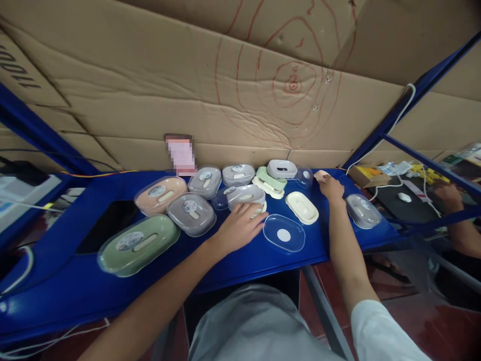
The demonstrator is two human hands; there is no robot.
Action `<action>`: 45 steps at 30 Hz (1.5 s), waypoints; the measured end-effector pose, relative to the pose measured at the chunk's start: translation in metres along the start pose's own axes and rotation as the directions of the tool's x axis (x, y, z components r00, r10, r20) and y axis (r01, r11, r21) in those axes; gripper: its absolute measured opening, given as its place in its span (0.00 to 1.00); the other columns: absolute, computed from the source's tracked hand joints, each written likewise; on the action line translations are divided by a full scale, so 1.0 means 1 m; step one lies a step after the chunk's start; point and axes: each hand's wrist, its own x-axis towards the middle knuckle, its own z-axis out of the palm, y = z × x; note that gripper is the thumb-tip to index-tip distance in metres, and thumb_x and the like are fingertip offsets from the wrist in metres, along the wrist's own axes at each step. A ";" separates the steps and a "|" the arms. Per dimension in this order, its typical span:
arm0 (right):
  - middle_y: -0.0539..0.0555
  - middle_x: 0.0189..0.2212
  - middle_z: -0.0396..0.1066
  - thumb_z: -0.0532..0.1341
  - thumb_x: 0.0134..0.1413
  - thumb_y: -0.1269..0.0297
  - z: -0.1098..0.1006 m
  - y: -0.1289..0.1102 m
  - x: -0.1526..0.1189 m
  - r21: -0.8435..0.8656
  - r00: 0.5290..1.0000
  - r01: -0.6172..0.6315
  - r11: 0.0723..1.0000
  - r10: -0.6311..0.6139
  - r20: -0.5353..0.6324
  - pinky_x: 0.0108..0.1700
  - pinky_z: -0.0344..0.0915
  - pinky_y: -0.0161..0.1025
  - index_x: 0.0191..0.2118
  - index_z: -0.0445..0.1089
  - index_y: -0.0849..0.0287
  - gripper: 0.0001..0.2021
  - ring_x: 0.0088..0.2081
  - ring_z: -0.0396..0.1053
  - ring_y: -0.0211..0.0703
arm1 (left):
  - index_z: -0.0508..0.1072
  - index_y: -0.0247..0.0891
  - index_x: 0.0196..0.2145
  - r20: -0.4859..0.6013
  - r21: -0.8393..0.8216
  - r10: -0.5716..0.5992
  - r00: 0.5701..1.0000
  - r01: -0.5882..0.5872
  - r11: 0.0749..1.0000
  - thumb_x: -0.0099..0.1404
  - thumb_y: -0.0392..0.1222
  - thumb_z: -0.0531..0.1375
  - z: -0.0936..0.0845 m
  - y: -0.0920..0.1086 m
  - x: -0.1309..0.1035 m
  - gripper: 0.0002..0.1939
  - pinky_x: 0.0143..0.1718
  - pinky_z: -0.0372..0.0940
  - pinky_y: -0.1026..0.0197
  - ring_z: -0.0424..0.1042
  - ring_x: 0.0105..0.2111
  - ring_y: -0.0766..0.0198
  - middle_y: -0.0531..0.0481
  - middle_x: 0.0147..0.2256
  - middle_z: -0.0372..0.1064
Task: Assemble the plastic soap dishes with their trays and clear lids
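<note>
My left hand [242,228] lies with its fingers stretched out at the front of a grey plastic box [250,193], touching or just over it. A cream edge shows beside those fingertips. At the back right, my right hand [331,188] is closed on a small pink plastic piece [321,175], mostly hidden by the fingers. Between my hands are a cream oval tray [301,207] and a clear lid [280,233] with a round white label. Behind them a pale green piece [272,178] rests on a cream one, beside another grey box [282,168].
Lidded boxes in green [141,245], peach [161,195] and grey [191,214] crowd the left of the blue table [210,273]. One grey lidded box [363,210] stands at the right edge. A blurred-out upright panel [181,155] leans on the cardboard wall. Another person's hand [447,195] is at far right.
</note>
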 end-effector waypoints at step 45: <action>0.58 0.63 0.74 0.63 0.71 0.61 0.023 -0.241 -0.019 0.430 0.456 0.777 0.460 -0.882 0.120 0.68 0.62 0.51 0.67 0.71 0.52 0.22 0.66 0.69 0.54 | 0.73 0.41 0.60 -0.161 0.067 -0.377 0.912 0.391 0.918 0.74 0.38 0.57 -0.006 -0.027 0.004 0.19 0.59 0.65 0.42 0.72 0.58 0.45 0.40 0.58 0.73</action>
